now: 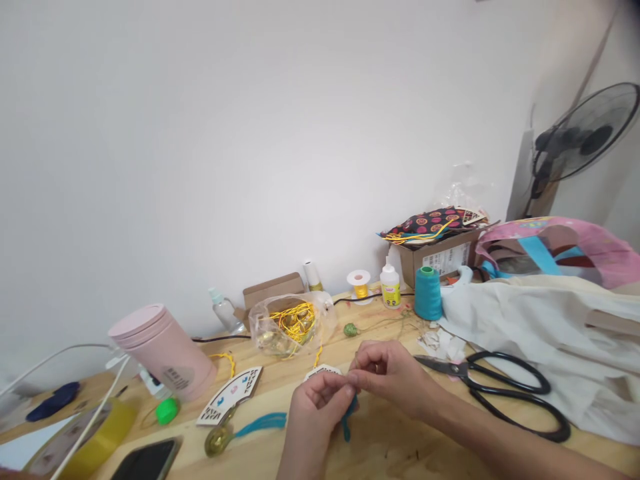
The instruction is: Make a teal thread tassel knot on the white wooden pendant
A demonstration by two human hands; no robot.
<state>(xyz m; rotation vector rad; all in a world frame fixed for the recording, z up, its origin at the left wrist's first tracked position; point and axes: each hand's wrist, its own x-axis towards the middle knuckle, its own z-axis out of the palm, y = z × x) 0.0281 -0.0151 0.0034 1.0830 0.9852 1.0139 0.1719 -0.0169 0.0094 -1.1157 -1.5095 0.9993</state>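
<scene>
My left hand (320,407) and my right hand (387,373) meet over the wooden table, fingertips pinched together. A teal strand (346,427) hangs below the fingers of my left hand. What lies between my right fingertips is too small to make out. Behind the hands, partly covered by them, is a white cut-out piece (323,371) with a yellow cord. Left of my hands lie a fan-shaped white cut-out piece (230,395) and a gold round ornament (218,441) with a teal tassel (263,423).
Black-handled scissors (520,393) lie right of my hands, beside white cloth (540,333). Behind stand a teal thread cone (427,295), a glue bottle (391,288) and a bag of yellow cords (293,323). A pink cup (167,353), tape roll (107,433) and phone (147,460) are left.
</scene>
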